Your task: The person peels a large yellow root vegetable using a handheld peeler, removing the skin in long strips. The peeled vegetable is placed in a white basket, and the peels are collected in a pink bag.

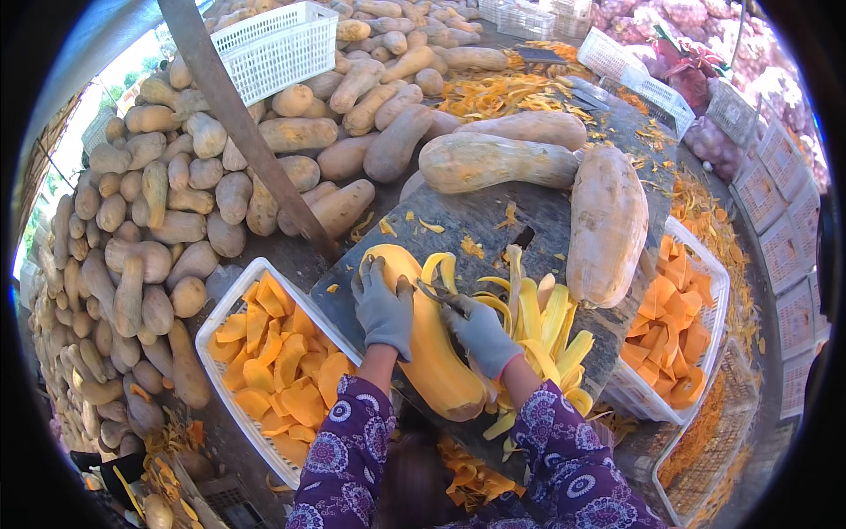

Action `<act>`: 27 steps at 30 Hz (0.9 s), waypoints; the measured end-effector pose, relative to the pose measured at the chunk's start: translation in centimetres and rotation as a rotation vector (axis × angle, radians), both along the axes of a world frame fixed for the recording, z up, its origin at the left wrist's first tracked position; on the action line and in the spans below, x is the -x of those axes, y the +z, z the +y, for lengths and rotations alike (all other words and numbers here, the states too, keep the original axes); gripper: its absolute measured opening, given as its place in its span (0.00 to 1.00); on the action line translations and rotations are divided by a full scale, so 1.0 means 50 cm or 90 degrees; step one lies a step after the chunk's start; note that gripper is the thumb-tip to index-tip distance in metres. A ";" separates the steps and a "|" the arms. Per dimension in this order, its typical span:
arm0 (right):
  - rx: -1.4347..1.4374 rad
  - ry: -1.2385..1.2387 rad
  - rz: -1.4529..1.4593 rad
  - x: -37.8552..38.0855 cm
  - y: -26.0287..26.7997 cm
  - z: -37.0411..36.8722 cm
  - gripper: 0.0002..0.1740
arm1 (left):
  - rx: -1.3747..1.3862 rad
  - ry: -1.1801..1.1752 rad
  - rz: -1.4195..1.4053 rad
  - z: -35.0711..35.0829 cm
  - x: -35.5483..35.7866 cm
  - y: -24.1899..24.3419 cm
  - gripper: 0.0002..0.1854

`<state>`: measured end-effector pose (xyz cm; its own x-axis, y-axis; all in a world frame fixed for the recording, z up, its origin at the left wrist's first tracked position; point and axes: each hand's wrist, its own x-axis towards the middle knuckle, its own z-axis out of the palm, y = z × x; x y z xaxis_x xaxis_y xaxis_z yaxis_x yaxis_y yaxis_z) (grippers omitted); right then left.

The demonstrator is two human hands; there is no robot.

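Note:
A long orange squash [441,360], largely stripped of its skin, lies across the dark board [423,218] in front of me. My left hand [383,307], in a grey glove, grips its upper part from the left. In my gloved right hand [480,332] is a metal peeler [433,292], partly hidden by the fingers, against the squash's right side. Yellow peel strips [545,324] are heaped just right of that hand. Three unpeeled squashes lie farther up the board, among them an upright-lying one [607,225] and a crosswise one [499,162].
White crates of cut orange squash flank the board, a left crate [228,390] and a right crate [717,297]. A slanted metal post [254,135] stands at the upper left, before a large squash pile [152,244]. Peel scraps [496,96] cover the far end.

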<state>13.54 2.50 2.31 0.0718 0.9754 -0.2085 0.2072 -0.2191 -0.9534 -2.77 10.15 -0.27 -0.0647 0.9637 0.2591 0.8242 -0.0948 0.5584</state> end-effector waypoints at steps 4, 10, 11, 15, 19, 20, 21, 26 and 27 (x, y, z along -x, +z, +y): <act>-0.009 0.045 -0.059 -0.030 0.002 -0.094 0.21 | 0.009 0.006 0.006 0.005 -0.004 -0.006 0.31; 0.131 0.145 -0.127 -0.097 0.077 -0.273 0.21 | 0.018 0.015 0.015 0.011 -0.004 -0.017 0.32; 0.139 0.168 -0.168 -0.110 0.099 -0.301 0.21 | 0.017 0.015 0.012 0.011 -0.002 -0.017 0.32; 0.107 0.231 -0.220 -0.143 0.127 -0.406 0.22 | 0.019 0.013 0.006 0.008 -0.007 -0.007 0.32; 0.028 0.104 -0.229 -0.121 0.173 -0.314 0.21 | 0.014 0.007 0.004 0.005 -0.004 -0.004 0.30; -0.025 0.088 -0.214 -0.109 0.164 -0.271 0.20 | 0.009 0.012 0.008 0.006 0.001 -0.009 0.30; -0.077 0.070 -0.200 -0.096 0.148 -0.223 0.19 | 0.004 0.015 0.010 0.006 0.005 -0.010 0.29; -0.104 0.038 -0.118 -0.041 0.056 -0.036 0.20 | -0.009 0.009 -0.018 0.004 -0.010 -0.005 0.26; -0.098 0.030 -0.089 -0.026 0.038 -0.014 0.20 | -0.014 0.010 -0.021 0.003 -0.006 -0.008 0.25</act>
